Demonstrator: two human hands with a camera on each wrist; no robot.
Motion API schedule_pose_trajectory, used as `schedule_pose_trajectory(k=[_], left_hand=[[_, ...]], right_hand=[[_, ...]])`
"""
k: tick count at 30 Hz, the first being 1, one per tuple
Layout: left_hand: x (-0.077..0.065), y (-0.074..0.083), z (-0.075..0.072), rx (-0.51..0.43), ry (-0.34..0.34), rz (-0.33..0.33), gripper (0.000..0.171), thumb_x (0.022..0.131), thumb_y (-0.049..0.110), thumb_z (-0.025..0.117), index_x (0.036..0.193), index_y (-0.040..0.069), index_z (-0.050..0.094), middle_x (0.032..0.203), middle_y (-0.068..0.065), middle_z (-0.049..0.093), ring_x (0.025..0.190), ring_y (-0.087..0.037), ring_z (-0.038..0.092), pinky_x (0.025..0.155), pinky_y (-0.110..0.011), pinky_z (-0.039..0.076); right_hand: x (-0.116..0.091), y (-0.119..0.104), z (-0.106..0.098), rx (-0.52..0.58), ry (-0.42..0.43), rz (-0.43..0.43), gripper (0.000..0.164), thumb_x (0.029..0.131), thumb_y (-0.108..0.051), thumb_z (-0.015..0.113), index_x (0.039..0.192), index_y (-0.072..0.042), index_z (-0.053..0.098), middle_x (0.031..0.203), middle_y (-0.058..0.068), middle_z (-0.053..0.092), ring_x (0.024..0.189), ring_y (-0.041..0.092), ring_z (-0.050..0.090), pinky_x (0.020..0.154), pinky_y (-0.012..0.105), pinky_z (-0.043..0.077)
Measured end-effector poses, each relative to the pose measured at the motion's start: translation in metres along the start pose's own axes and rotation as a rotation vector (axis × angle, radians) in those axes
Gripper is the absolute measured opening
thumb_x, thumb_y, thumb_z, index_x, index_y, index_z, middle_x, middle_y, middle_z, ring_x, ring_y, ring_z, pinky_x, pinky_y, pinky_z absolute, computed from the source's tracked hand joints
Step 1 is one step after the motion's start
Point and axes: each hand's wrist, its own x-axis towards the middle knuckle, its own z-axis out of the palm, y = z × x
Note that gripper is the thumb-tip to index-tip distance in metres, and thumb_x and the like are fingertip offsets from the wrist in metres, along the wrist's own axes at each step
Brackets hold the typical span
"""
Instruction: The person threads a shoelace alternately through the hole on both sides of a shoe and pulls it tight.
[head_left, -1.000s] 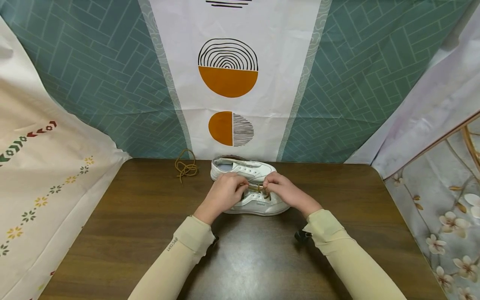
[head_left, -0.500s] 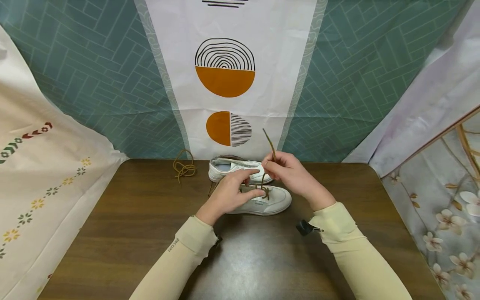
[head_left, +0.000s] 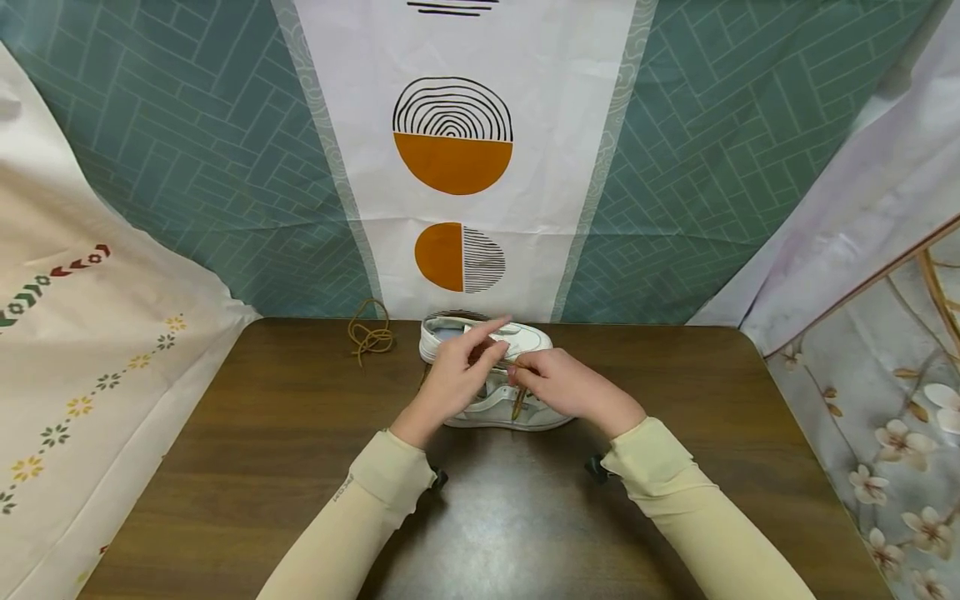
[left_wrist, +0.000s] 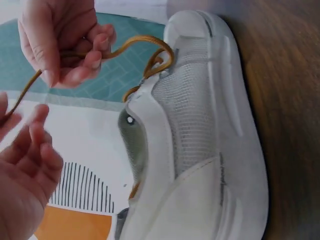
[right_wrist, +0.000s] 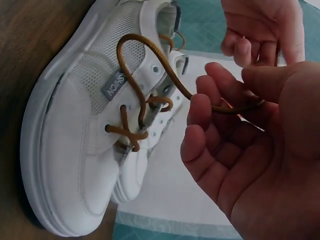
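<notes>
Your right hand [head_left: 558, 383] has the brown lace [left_wrist: 142, 38] pinched between thumb and fingers; exact contact is hard to see, since the curled fingers cover part of it. Your left hand [head_left: 453, 379] is just beside that grip, index finger stretched out. The lace runs from the right grip over to the left fingers, but the left wrist view cuts them off at its edge, so can't tell if you're pinching it or only touching it.

Near shoe [head_left: 480, 417] is directly below both grips, upright, lace threaded through its front eyelets and looping up to your right hand. From above, your hands hide much of its opening and upper; left wrist view crops the heel. Grey tag [right_wrist: 115, 85] on its side, lettering turned sideways and too small to read surely.

Far shoe [head_left: 528, 337] is just beyond the grips, partly behind your left fingers; right wrist view gives only a sliver of it past the near one. Spare lace [head_left: 372, 338], loosely tangled, is well off to the left of your left grip on the brown surface [head_left: 300, 458]. Dark wrist devices [head_left: 596, 469] mostly tucked under your sleeves [head_left: 652, 467], details unclear.
</notes>
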Motion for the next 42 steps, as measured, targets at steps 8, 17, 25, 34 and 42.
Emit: schedule_pose_trajectory(k=[8, 17, 25, 34, 42], left_hand=[[-0.003, -0.007, 0.006, 0.105, -0.130, 0.062, 0.016, 0.079, 0.018, 0.075, 0.094, 0.014, 0.075, 0.085, 0.005, 0.071, 0.068, -0.002, 0.058, 0.059, -0.019, 0.048], [-0.002, -0.011, 0.010, 0.416, -0.137, 0.082, 0.003, 0.082, 0.022, 0.072, 0.081, 0.022, 0.075, 0.077, 0.013, 0.068, 0.070, 0.000, 0.058, 0.065, -0.021, 0.048], [0.001, -0.004, 0.018, 0.339, -0.182, 0.141, 0.016, 0.087, 0.009, 0.064, 0.099, 0.016, 0.072, 0.095, 0.005, 0.072, 0.087, -0.007, 0.065, 0.076, -0.021, 0.052], [-0.002, -0.004, 0.020, 0.415, -0.095, 0.077, 0.008, 0.083, 0.018, 0.070, 0.091, 0.018, 0.069, 0.085, 0.008, 0.069, 0.076, -0.004, 0.061, 0.068, -0.021, 0.049], [-0.008, -0.008, 0.020, 0.621, -0.212, -0.032, 0.011, 0.082, 0.032, 0.068, 0.083, 0.021, 0.068, 0.072, 0.010, 0.060, 0.066, -0.007, 0.054, 0.060, -0.028, 0.045]], right_hand=[[-0.011, 0.015, -0.012, -0.003, 0.069, 0.067, 0.021, 0.092, -0.033, 0.058, 0.080, -0.017, 0.065, 0.063, -0.004, 0.051, 0.055, 0.011, 0.043, 0.052, 0.027, 0.037], [-0.019, 0.020, -0.019, -0.020, 0.022, 0.123, 0.017, 0.088, -0.037, 0.061, 0.090, -0.022, 0.071, 0.076, -0.007, 0.062, 0.065, 0.010, 0.050, 0.058, 0.027, 0.041], [-0.004, 0.013, 0.006, 0.117, 0.128, 0.037, 0.032, 0.088, -0.039, 0.062, 0.115, -0.021, 0.063, 0.089, -0.005, 0.069, 0.076, 0.009, 0.061, 0.068, 0.028, 0.049], [-0.004, 0.014, 0.015, 0.118, 0.157, 0.141, 0.015, 0.094, -0.023, 0.057, 0.091, -0.017, 0.070, 0.075, 0.004, 0.068, 0.055, 0.013, 0.053, 0.050, 0.028, 0.044], [-0.013, 0.025, 0.019, 0.073, 0.193, 0.207, 0.022, 0.092, -0.024, 0.056, 0.080, -0.011, 0.070, 0.068, 0.003, 0.065, 0.050, 0.011, 0.050, 0.049, 0.028, 0.043]])
